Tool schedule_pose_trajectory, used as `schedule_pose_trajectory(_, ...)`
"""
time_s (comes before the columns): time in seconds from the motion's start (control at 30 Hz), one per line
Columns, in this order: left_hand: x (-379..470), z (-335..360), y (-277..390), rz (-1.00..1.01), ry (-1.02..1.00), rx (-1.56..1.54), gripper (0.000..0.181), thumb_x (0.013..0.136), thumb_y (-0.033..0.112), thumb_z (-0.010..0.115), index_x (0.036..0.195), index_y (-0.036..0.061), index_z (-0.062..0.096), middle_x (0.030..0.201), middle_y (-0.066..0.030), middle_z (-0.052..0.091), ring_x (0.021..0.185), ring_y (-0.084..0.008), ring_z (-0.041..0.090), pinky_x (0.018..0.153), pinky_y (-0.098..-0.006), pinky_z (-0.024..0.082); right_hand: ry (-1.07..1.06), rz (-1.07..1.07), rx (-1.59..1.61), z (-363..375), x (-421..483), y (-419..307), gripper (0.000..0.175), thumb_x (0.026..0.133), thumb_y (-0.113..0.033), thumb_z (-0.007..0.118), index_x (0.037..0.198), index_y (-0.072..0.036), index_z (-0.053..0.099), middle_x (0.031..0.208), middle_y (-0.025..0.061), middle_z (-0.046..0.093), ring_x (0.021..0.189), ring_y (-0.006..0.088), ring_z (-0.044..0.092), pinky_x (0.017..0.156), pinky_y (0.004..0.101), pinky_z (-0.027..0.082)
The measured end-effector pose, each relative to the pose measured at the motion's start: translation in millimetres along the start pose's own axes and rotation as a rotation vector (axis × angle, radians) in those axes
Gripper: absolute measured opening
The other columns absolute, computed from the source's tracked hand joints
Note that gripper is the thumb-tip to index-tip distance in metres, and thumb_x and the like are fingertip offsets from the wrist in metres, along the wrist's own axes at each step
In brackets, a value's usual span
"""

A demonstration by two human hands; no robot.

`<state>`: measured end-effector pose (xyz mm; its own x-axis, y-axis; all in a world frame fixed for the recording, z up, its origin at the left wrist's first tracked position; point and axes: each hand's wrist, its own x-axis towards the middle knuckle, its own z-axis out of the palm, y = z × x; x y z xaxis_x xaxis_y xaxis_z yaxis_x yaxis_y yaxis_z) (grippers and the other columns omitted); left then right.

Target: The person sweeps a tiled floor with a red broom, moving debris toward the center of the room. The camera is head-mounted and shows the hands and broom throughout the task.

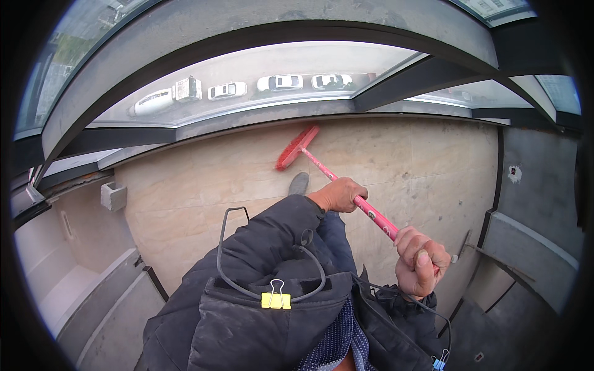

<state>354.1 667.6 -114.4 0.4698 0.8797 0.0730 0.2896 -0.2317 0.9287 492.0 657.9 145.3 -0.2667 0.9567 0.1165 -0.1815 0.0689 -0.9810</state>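
My left hand (341,194) is wrapped around the middle of a pink patterned broom handle (378,220). Higher up, my right hand (420,262) grips the same handle near its top end, thumb laid along the fist. The handle slants away to a red broom head (297,147), whose bristles point left over the beige tiled floor (417,162). That head lies just short of the window sill, beyond the toe of my grey shoe (299,183).
A hollow grey block (113,196) stands in the left corner. Dark window framing (408,86) crosses ahead, with parked cars (280,82) far below. At right, a T-shaped bar (465,244) leans by the doorway. A cable (222,259) with a yellow binder clip (275,300) loops at my jacket.
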Motion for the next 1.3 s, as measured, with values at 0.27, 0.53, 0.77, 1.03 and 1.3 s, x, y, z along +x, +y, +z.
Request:
schedule_pose_trajectory(0.27, -17.9, -19.1, 14.3, -0.037, 0.006, -0.007, 0.016, 0.075, 0.017, 0.074, 0.088, 0.0092, 0.069, 0.079, -0.0126, 0.069, 0.077, -0.0357, 0.067, 0.070, -0.0444, 0.053, -0.164, -0.010, 0.024, -6.4, 6.9, -13.9, 0.030, 0.087, -0.011, 0.058, 0.063, -0.003, 0.042, 0.056, 0.0086, 0.047, 0.051, 0.0235, 0.045, 0.058, 0.0395, 0.044)
schedule_pose_trajectory(0.53, -26.3, -20.0, -8.5, -0.172, -0.059, 0.160, 0.014, 0.077, 0.016, 0.073, 0.090, 0.0096, 0.071, 0.079, -0.0116, 0.070, 0.076, -0.0350, 0.068, 0.067, -0.0439, 0.054, -0.024, 0.068, 0.231, -38.5, 3.6, 35.1, 0.034, 0.087, -0.012, 0.058, 0.061, -0.004, 0.037, 0.055, 0.0069, 0.044, 0.052, 0.0200, 0.040, 0.059, 0.0375, 0.038)
schedule_pose_trajectory(0.77, 76.4, 60.0, 3.4, 0.030, -0.204, 0.004, 0.016, 0.073, 0.007, 0.069, 0.089, 0.0091, 0.071, 0.077, -0.0132, 0.069, 0.075, -0.0373, 0.067, 0.066, -0.0462, 0.054, 0.255, -0.024, 0.097, -107.9, -5.9, 3.1, 0.039, 0.091, -0.016, 0.057, 0.060, -0.009, 0.034, 0.053, 0.0031, 0.040, 0.050, 0.0171, 0.036, 0.057, 0.0387, 0.035)
schedule_pose_trajectory(1.03, 133.8, 68.7, 32.9, 0.021, -0.384, 0.037, 0.020, 0.069, 0.006, 0.069, 0.089, 0.0093, 0.070, 0.079, -0.0124, 0.069, 0.079, -0.0366, 0.067, 0.069, -0.0466, 0.052, 0.299, -0.113, 0.011, -138.0, -22.5, -14.3, 0.033, 0.089, -0.013, 0.057, 0.063, -0.009, 0.036, 0.052, 0.0023, 0.039, 0.049, 0.0168, 0.036, 0.057, 0.0388, 0.037)
schedule_pose_trajectory(1.3, 109.7, 46.7, 14.2, 0.081, -0.255, 0.254, 0.021, 0.071, 0.017, 0.070, 0.092, 0.0121, 0.071, 0.075, -0.0070, 0.065, 0.077, -0.0316, 0.064, 0.072, -0.0399, 0.048, 0.181, -0.111, 0.060, -149.5, -24.0, 7.9, 0.026, 0.086, -0.009, 0.063, 0.068, -0.007, 0.044, 0.060, 0.0048, 0.048, 0.053, 0.0207, 0.046, 0.060, 0.0415, 0.048)
